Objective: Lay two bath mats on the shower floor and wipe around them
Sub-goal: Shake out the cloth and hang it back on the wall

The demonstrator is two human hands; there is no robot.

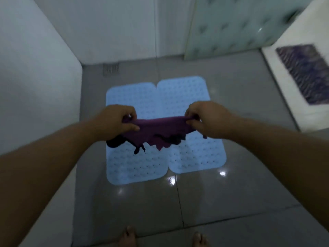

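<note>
My left hand (117,120) and right hand (204,120) each pinch one end of the purple cloth (160,131), stretched between them. Both bath mats (142,166) lie below my grip, touching. I fear the hanging edge drags a mat.

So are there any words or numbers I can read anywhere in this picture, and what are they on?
None can be read.
Purple cloth held by the left hand and right hand: no writing shows.
The two blue bath mats: only holes, no words.
Patterned rug: blurred, only wavy stripes.
</note>
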